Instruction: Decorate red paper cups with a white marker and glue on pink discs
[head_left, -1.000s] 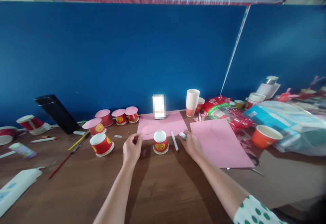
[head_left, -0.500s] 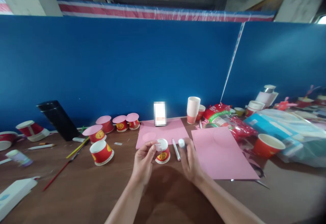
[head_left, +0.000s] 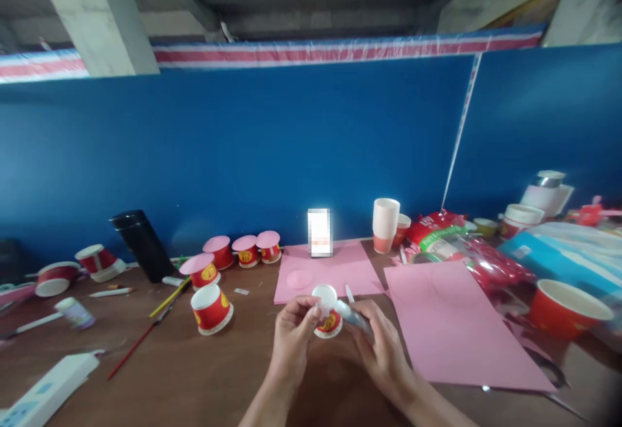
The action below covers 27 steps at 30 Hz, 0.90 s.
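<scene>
Between the fingertips of my left hand (head_left: 293, 333) is a small translucent cap (head_left: 321, 311). A glue stick (head_left: 350, 316) lies in the grip of my right hand (head_left: 389, 349), its white end pointing left and close to the cap; whether they touch I cannot tell. Just behind both hands an upturned red paper cup (head_left: 324, 294) with a white base stands partly hidden. Farther back, a pink paper disc (head_left: 299, 278) rests on a pink sheet (head_left: 340, 258). A white pen (head_left: 349, 293) shows partly behind my right hand.
Left stand another upturned cup (head_left: 211, 309) and several cups topped with pink discs (head_left: 199, 264). A black flask (head_left: 140, 245), brushes (head_left: 133, 348) and a power strip (head_left: 53, 388) lie farther left. Right are a large pink sheet (head_left: 466, 330), stacked cups (head_left: 386, 223) and an orange cup (head_left: 568, 310).
My right hand has moved left, bringing the glue stick's white end close to the cap in my left hand. The view has shifted, so everything appears lower and mostly farther right.
</scene>
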Each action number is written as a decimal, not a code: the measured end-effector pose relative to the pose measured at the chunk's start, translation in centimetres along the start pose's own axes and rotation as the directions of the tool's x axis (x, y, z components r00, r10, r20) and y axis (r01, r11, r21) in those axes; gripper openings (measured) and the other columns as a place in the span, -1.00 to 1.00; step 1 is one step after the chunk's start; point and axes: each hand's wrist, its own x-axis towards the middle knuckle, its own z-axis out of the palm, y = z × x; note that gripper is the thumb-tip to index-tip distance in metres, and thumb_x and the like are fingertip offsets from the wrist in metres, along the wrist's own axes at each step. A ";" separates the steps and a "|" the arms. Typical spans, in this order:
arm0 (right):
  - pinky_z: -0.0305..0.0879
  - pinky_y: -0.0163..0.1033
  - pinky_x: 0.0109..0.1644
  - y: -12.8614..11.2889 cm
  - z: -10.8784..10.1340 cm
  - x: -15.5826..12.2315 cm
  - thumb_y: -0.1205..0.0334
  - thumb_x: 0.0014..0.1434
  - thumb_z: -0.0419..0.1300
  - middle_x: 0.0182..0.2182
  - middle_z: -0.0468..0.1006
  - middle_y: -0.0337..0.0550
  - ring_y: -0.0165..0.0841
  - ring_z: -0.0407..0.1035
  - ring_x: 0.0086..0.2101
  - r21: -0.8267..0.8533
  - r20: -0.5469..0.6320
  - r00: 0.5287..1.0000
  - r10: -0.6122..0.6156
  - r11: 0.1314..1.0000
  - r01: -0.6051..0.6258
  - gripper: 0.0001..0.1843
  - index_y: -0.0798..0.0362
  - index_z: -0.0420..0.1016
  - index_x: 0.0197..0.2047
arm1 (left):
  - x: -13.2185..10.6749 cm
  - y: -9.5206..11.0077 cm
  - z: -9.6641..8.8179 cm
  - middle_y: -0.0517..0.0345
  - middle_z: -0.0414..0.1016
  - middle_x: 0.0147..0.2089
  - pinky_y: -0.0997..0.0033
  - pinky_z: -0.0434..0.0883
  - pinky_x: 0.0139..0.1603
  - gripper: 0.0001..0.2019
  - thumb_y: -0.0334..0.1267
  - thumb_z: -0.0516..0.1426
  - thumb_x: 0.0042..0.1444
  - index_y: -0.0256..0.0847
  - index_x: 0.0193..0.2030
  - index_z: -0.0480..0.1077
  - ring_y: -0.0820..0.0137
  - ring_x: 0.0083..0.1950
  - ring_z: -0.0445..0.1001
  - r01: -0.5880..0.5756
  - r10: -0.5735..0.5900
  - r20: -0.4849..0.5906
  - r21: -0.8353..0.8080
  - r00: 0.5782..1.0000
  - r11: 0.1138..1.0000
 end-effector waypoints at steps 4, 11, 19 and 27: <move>0.38 -0.21 -0.17 0.4 0.3 -0.1 0.43 0.19 0.03 -0.24 0.47 -0.09 -0.28 0.41 -0.23 -0.018 0.003 0.999 -0.038 0.999 0.038 -0.71 -0.03 0.27 -0.03 | 0.1 -0.2 -0.1 0.20 0.43 -0.50 0.56 0.31 -0.40 -0.77 -0.22 0.30 -0.14 -0.30 -0.38 0.43 0.56 -0.47 0.34 -0.011 0.010 0.012 0.065 1.000 0.998; 0.41 -0.15 -0.19 0.6 0.3 -0.1 0.37 0.20 0.06 -0.24 0.48 -0.06 -0.24 0.41 -0.23 -0.036 0.052 0.999 -0.012 0.999 0.013 -0.73 -0.05 0.31 -0.03 | 0.1 -0.3 -0.2 0.19 0.43 -0.49 0.54 0.31 -0.39 -0.76 -0.20 0.30 -0.15 -0.29 -0.39 0.42 0.53 -0.46 0.35 -0.006 0.006 0.006 0.095 1.000 0.995; 0.40 -0.18 -0.12 0.8 0.0 -0.1 0.44 0.18 0.05 -0.20 0.47 -0.06 -0.27 0.39 -0.17 -0.019 0.082 0.996 -0.032 0.999 0.034 -0.65 -0.03 0.36 0.02 | 0.3 -0.4 -0.4 0.21 0.44 -0.50 0.55 0.31 -0.40 -0.78 -0.20 0.30 -0.15 -0.27 -0.38 0.46 0.53 -0.46 0.35 -0.055 0.050 0.027 0.234 0.998 0.971; 0.39 -0.18 -0.08 0.2 0.2 -0.2 0.42 0.22 0.03 -0.19 0.50 -0.07 -0.28 0.40 -0.16 0.037 0.093 0.995 -0.019 0.999 0.016 -0.66 -0.02 0.34 0.04 | 0.3 -0.5 -0.1 0.13 0.49 -0.49 0.46 0.36 -0.39 -0.77 -0.17 0.30 -0.19 -0.29 -0.42 0.47 0.44 -0.46 0.40 -0.045 0.025 0.067 0.319 0.997 0.947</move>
